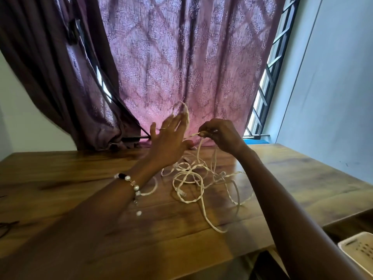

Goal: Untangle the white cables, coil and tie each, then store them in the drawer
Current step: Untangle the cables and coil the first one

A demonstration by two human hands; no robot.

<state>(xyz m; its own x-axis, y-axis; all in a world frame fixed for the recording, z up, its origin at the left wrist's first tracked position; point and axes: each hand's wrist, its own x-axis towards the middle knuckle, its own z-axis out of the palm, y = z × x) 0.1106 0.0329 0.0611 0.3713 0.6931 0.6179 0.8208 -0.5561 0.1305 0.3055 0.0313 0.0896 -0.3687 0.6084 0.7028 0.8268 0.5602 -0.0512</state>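
Right hand (219,134) pinches 1 strand of the white cables (193,178), which lie tangled on the wooden table (80,178). Left hand (169,142) is raised, fingers spread, cable looped over fingertips. White basket (357,251), contents indiscernible.

1. The table (80,178) was brown wood with dark grain lines, and its top was smooth and a bit shiny where the light hit it.
2. The white cables (193,178) looked twisted like rope, with a soft, dull skin, not shiny.
3. The curtain (181,57) was thin purple cloth with a woven flower pattern, and light came through it.
4. The darker curtain (40,57) beside it was thicker, plain cloth.
5. The bracelet (131,182) had round, shiny beads like pearls.
6. The window bars (268,73) looked like dark metal.
7. The wall (333,77) was painted smooth and dull.
8. The basket (357,253) looked like pale plastic.
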